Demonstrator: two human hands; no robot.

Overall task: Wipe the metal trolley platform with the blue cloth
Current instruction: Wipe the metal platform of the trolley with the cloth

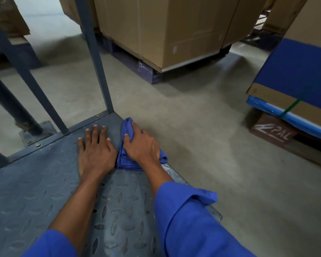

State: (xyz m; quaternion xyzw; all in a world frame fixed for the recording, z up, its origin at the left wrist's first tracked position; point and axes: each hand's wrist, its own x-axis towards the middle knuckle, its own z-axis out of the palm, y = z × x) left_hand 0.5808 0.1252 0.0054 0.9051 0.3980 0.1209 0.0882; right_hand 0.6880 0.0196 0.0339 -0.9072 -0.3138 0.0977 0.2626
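palletised cartons (174, 30) on concrete floor (193, 127)

I have a single wide-angle head view, looking forward and steeply down, close over the trolley platform (44, 191) at its far right corner; beyond it the floor (202, 145) and stacked cardboard boxes (165, 28) curve at the edges.

Lower left: grey chequer-plate metal trolley platform (35, 191), flat left hand (95, 151) resting on it.
Platform's right edge, centre frame: folded blue cloth (125, 156) under right hand (142, 145).
Upper centre: brown cardboard boxes (165, 28) on dark pallet (146, 71).
Right edge: strapped carton (295, 80).
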